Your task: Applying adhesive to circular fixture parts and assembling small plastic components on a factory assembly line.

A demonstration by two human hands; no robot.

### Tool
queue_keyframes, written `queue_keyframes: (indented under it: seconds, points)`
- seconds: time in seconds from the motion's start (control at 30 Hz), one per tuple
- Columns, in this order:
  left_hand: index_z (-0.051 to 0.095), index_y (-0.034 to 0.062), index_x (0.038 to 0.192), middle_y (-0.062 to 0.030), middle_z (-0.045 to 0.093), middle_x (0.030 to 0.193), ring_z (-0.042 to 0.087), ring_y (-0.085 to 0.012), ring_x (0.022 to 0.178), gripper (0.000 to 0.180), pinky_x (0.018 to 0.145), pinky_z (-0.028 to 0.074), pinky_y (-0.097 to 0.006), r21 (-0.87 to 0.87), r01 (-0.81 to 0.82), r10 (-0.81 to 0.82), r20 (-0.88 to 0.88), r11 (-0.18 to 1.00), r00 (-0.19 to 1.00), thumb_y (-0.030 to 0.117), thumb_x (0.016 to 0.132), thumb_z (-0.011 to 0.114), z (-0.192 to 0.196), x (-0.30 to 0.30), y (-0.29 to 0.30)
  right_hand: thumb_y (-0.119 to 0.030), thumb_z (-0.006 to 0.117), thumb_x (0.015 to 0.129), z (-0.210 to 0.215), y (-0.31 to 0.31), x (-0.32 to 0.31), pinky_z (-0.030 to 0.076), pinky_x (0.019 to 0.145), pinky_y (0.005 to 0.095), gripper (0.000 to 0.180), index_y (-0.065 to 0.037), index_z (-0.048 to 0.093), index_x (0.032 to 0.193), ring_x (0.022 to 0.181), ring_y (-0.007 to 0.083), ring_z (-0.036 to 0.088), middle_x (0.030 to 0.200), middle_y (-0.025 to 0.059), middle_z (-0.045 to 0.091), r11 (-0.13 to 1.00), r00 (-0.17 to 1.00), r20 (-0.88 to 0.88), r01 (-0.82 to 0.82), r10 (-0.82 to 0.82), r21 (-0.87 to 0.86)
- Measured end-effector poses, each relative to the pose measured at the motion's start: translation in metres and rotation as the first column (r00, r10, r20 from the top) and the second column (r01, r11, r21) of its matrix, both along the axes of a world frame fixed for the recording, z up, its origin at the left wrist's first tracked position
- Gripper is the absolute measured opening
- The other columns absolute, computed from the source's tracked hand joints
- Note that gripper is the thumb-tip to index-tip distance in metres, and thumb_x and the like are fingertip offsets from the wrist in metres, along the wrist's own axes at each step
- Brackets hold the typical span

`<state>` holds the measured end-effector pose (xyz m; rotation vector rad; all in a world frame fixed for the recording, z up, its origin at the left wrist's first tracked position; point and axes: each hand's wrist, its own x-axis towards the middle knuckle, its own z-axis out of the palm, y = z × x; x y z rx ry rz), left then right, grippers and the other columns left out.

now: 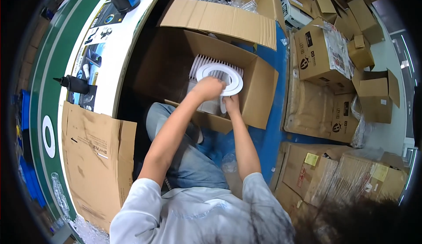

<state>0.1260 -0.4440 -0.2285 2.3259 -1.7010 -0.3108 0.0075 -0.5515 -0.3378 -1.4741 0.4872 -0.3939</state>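
Head view: hands (220, 96) on white ring (226, 77), perhaps gripping, amid cartons (259, 90).

White ring (222, 77), flat and round with a wide central hole, at frame centre, slightly above middle. Tilted, held over an open box (259, 90). It sits atop a row of white finned pieces (204, 62) standing upright and packed side by side in that box.
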Motion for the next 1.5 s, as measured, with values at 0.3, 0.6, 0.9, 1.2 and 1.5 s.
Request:
queue_keyframes:
  seconds: [0.3, 0.6, 0.9, 1.2, 1.5]
  points:
    - [0.056, 0.0043, 0.077, -0.0161, 0.062, 0.077, 0.061, -0.0367, 0.077, 0.005, 0.070, 0.049, -0.046, -0.273, -0.025, 0.006, -0.070, 0.962, 0.998, 0.004, 0.073, 0.059, 0.027, -0.016, -0.037, -0.009, 0.053, 0.085, -0.024, -0.034, -0.023, 0.047, 0.055, 0.0321, 0.017, 0.001, 0.063, 0.095, 0.059, 0.0166, 0.060, 0.070, 0.0079, 0.062, 0.934, 0.992, 0.077, 0.124, -0.104, -0.335]
    - [0.067, 0.0028, 0.088, -0.0108, 0.067, 0.070, 0.068, -0.0228, 0.069, 0.018, 0.066, 0.052, -0.035, -0.373, -0.759, 0.411, -0.670, 0.534, 0.619, 0.010, 0.074, 0.077, 0.018, -0.022, -0.024, -0.031, 0.051, 0.094, 0.029, -0.029, -0.069, 0.048, 0.084, 0.0343, 0.039, 0.003, 0.069, 0.098, 0.089, 0.0197, 0.063, 0.096, 0.0166, 0.069, 0.987, 0.983, 0.164, 0.107, -0.086, -0.123]
    - [0.054, -0.0078, 0.123, -0.0201, 0.066, 0.109, 0.068, -0.0275, 0.095, 0.075, 0.082, 0.057, -0.039, 0.031, -0.634, -0.223, -0.922, 0.773, -0.316, 0.057, 0.086, 0.063, 0.009, -0.026, -0.028, -0.041, 0.030, 0.106, 0.069, -0.052, -0.102, 0.030, 0.113, 0.0372, 0.063, 0.007, 0.029, 0.145, 0.136, 0.0256, 0.040, 0.148, 0.0151, 0.039, 0.950, 0.935, 0.220, 0.234, -0.278, 0.206]
    - [0.060, -0.0045, 0.119, -0.0174, 0.069, 0.106, 0.068, -0.0253, 0.094, 0.068, 0.081, 0.055, -0.036, -0.172, -0.612, 0.133, -0.898, 0.772, 0.419, 0.029, 0.066, 0.087, 0.117, -0.037, -0.009, -0.038, 0.052, 0.098, 0.119, -0.021, -0.092, 0.052, 0.082, 0.0422, 0.049, 0.005, 0.051, 0.121, 0.088, 0.0271, 0.064, 0.098, 0.0183, 0.064, 0.791, 0.850, 0.304, 0.193, -0.431, 0.581]
    - [0.072, 0.0003, 0.084, -0.0209, 0.069, 0.083, 0.070, -0.0362, 0.081, 0.019, 0.071, 0.056, -0.042, -0.145, -0.400, 0.422, 0.192, 0.905, 0.886, 0.006, 0.066, 0.069, 0.300, -0.010, 0.100, -0.048, 0.041, 0.099, 0.255, 0.123, -0.048, 0.046, 0.097, 0.0465, 0.064, 0.004, 0.040, 0.138, 0.106, 0.0326, 0.060, 0.119, 0.0229, 0.059, 0.886, 0.811, 0.585, -0.265, -0.009, 0.381]
